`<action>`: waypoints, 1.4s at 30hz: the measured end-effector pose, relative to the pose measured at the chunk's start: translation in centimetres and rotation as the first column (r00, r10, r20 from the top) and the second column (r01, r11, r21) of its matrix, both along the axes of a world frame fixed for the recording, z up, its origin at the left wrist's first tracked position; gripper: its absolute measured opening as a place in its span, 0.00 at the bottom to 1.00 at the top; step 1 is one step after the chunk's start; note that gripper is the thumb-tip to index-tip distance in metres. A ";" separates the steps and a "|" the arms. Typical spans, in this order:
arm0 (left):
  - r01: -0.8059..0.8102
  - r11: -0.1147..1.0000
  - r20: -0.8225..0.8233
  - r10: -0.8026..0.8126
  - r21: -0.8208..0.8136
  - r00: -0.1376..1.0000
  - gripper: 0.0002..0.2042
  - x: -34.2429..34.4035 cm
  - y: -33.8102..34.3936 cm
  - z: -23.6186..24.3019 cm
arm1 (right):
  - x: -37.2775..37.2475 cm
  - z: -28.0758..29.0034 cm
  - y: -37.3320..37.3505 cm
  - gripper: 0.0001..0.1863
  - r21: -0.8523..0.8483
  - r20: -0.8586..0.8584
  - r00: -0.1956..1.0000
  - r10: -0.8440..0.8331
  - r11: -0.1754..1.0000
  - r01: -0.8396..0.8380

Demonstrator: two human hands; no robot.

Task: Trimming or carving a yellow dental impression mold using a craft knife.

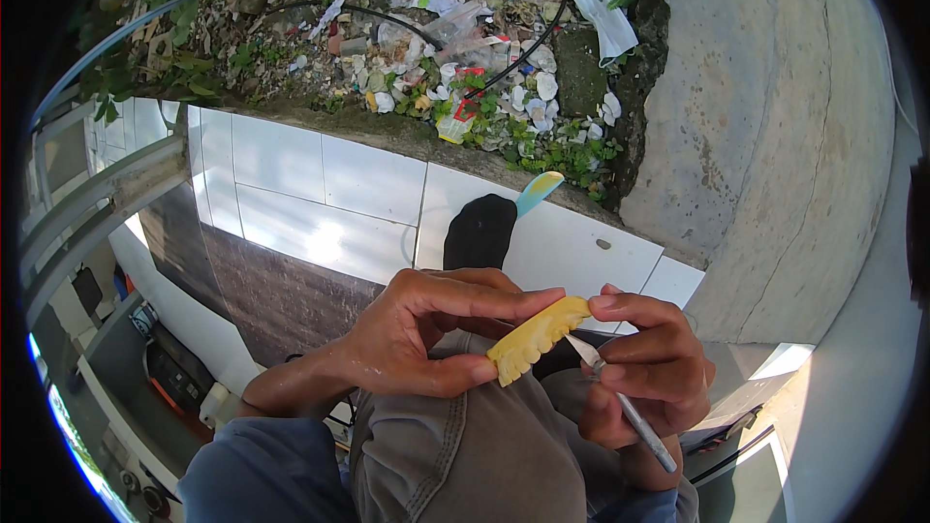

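Observation:
Over my lap, my left hand (436,329) pinches a yellow, slightly curved piece (539,337) with a scalloped lower edge, its thumb below and its index finger along the top. I cannot make out its material. My right hand (659,368) grips a slim craft knife (644,431) with a silver handle. The pale, pointed blade angles up to the scalloped edge, near or touching it. The right index fingertip rests at the right end of the yellow piece, so both hands steady it.
My knees in grey-brown trousers (465,455) lie beneath the hands. A black-socked foot (481,230) and a light blue sandal (539,194) are on white tiles (325,174). Beyond are a littered strip of ground (436,58) and a concrete slab (746,136). A metal railing (107,189) stands left.

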State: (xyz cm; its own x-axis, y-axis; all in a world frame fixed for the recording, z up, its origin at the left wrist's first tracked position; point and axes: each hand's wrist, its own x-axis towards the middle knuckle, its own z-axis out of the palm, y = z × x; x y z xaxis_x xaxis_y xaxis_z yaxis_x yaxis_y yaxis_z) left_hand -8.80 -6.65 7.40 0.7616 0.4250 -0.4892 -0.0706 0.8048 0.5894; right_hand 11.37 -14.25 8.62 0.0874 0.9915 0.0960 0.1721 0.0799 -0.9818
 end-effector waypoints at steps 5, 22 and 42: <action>-0.015 1.000 0.005 0.015 0.022 1.000 0.28 0.0 -0.1 -0.1 | 0.1 0.1 0.3 0.09 -0.005 0.031 0.999 0.021 1.000 -0.021; 0.011 0.965 0.013 -0.015 0.260 1.000 0.25 -0.6 0.4 -0.5 | -0.1 0.1 0.8 0.08 -0.036 0.003 1.000 0.029 0.999 -0.029; -0.013 0.970 0.047 0.002 0.244 0.999 0.25 -0.6 0.5 -0.7 | -0.4 -0.2 1.7 0.10 -0.005 -0.073 0.996 -0.046 0.999 0.045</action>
State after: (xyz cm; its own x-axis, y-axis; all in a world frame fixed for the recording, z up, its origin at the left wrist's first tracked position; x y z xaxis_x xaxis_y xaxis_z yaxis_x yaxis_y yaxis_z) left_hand -9.41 -6.10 6.68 0.7772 0.5333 -0.3340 -0.1079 0.6360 0.7641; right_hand 11.01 -12.54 8.38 0.1391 0.9867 0.0839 0.1030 0.0699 -0.9922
